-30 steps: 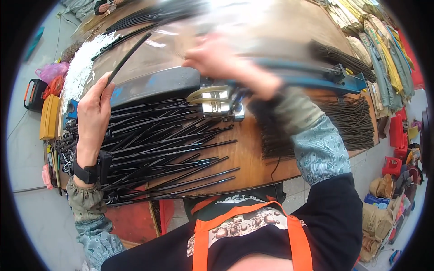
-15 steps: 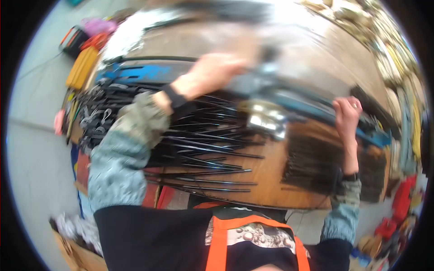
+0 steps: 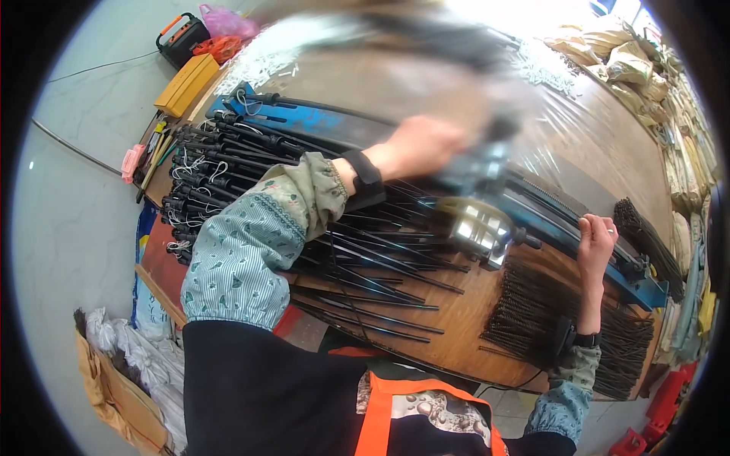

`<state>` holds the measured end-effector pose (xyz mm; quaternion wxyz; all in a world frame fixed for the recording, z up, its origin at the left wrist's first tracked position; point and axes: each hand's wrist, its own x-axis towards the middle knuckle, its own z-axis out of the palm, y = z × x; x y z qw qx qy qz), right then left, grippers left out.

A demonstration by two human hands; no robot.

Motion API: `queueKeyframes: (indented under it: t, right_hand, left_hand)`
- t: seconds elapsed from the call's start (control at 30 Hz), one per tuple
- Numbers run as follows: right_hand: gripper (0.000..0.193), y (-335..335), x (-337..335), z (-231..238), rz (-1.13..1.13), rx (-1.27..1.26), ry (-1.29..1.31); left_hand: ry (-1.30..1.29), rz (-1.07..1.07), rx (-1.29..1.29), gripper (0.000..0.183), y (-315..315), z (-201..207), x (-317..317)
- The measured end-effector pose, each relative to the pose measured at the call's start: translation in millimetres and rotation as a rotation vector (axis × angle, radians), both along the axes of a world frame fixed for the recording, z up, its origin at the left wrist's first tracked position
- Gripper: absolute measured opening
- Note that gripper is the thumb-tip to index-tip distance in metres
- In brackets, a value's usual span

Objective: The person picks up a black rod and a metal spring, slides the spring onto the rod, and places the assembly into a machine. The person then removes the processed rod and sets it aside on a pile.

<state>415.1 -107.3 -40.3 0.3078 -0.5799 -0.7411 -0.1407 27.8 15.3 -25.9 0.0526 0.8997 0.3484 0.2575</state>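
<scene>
My left hand (image 3: 430, 143) reaches over the middle of a long blue bench machine (image 3: 559, 224), beside its upright metal part. Its fingers are smeared by motion, so their grip cannot be made out. My right hand (image 3: 597, 242) is closed, fingers curled together, above the right part of the blue rail. Whatever it pinches is hidden. Along the rail between the hands lies a long ridged rod like a coil spring (image 3: 553, 199). A shiny metal housing (image 3: 483, 229) sits on the machine's near side. Under my left forearm, several thin black rods (image 3: 403, 266) spread over the wooden table.
Black handled pieces with white cord loops (image 3: 209, 178) pile up at the left. Dark spring-like rods (image 3: 532, 308) lie near right, with another bundle (image 3: 646, 235) beyond the rail. A yellow box (image 3: 186, 83) stands far left. Sacks (image 3: 635, 64) line the right side. A large dark blur crosses the top.
The whole view has shifted and sharpened, so the scene sits lower and further right. Against the machine, my left hand is slightly further right and my right hand a little nearer me, still closed.
</scene>
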Motion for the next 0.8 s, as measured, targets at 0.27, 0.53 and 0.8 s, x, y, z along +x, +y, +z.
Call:
queueKeyframes:
  t: [0.27,0.53,0.8]
  right_hand:
    - [0.016,-11.3,-1.2,2.2,-0.075,0.069,-0.155]
    - [0.027,-52.3,-77.7,2.7,0.094,0.065,-0.019]
    - [0.016,-42.1,-86.5,-24.9,0.333,-0.062,0.277]
  left_hand:
    - [-0.043,-0.085,0.112,0.018,4.4,-5.0,0.8]
    - [0.191,0.107,-0.048,0.019,1.5,6.1,0.1]
    - [0.135,0.047,-0.026,0.016,-3.3,2.5,12.3]
